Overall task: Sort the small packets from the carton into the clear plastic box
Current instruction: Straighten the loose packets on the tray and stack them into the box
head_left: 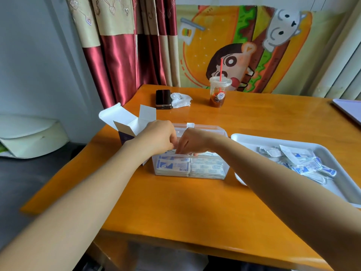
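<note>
The clear plastic box (224, 169) stands mid-table with its lid raised behind. Two stacks of blue-and-white small packets (173, 166) fill it side by side. My left hand (159, 136) and my right hand (192, 141) meet over the box's left half, fingers curled down and pinching packets at the top of the stack; the fingertips are partly hidden by each other. The open white carton (129, 124) with a purple side stands just left of the box, behind my left wrist.
A white tray (345, 169) at the right holds a pile of loose packets (304, 163). At the back are a black phone (163, 98), a crumpled tissue (180, 99) and a lidded cup (218, 92) with a red straw. A pale flat object (349, 109) lies at the far right edge.
</note>
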The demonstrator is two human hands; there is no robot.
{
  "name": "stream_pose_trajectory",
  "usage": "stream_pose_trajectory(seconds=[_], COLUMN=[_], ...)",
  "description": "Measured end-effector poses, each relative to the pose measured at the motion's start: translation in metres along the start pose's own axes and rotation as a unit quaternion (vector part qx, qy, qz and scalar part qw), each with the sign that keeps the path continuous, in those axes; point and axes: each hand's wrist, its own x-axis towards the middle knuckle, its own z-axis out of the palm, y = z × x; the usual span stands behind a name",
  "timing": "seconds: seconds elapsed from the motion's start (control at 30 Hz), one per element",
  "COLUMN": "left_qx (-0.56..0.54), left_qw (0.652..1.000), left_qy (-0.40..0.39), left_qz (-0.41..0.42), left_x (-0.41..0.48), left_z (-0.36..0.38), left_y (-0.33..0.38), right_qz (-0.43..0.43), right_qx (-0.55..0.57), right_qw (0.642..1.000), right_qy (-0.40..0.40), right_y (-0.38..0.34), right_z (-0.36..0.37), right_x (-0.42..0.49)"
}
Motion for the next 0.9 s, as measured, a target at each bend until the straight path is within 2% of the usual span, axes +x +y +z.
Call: stream_pose_trajectory(seconds=[0.07,0.2,0.33,0.47,0.57,0.7,0.9], left_qx=[0.035,0.107,0.140,0.149,0.153,0.147,0.142], left_qw=[0.999,0.987,0.977,0.975,0.976,0.980,0.979], left_qy=[-0.031,-0.119,-0.162,-0.165,-0.154,-0.134,-0.145], left_qz=[-0.002,-0.014,-0.019,-0.027,-0.027,-0.018,-0.019], left_x=[0.009,0.023,0.035,0.042,0.042,0.044,0.045], left_z=[0.003,0.011,0.017,0.020,0.022,0.024,0.028], left_y=[0.003,0.008,0.010,0.007,0.007,0.010,0.014], right_qz=[-0.011,-0.024,-0.016,-0.030,-0.042,-0.039,-0.049], right_qx=[0.007,-0.049,-0.040,0.040,0.021,0.055,0.086], right_qw=[1.000,0.998,0.999,0.999,0.999,0.998,0.995], right_qy=[0.003,-0.030,-0.033,0.003,-0.010,0.016,0.031], right_y=[0.004,0.008,0.014,0.025,0.027,0.033,0.045], right_z=[-0.003,-0.002,0.000,-0.001,0.000,0.001,-0.005], right_x=[-0.004,-0.006,-0.004,-0.007,-0.009,-0.009,-0.028])
